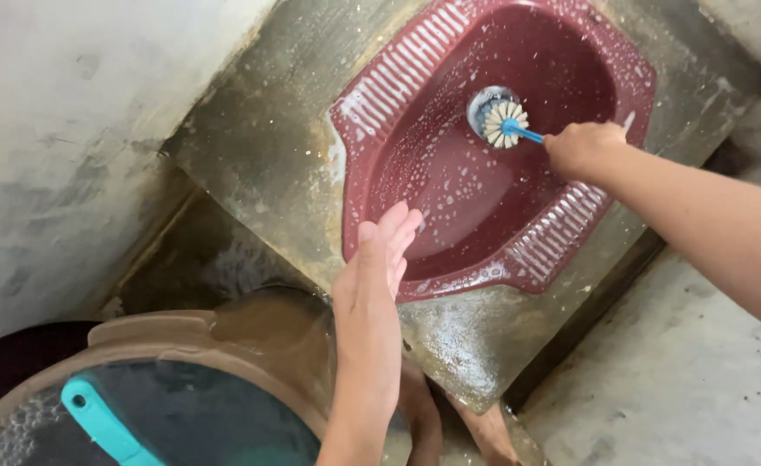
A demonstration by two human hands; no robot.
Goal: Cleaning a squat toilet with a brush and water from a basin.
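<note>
Here your right hand point(583, 148) is closed in a fist around the blue handle of a brush point(506, 125), reaching in from the right over the dark red squat pan point(449, 185). The brush head — white bristles fanned out in a round — sits down at the drain hole near the upper middle of the pan. The pan is wet and flecked with foam, and its ribbed footrests run along both long sides.

Your left hand point(379, 259) holds nothing: it is flat, fingers straight and pressed together, raised edge-on over the near rim of the pan. The pan is set in a wet concrete slab point(260, 138). At the lower left stands a brown bucket point(251, 345) of water — a teal handle point(100, 418) shows in it.
</note>
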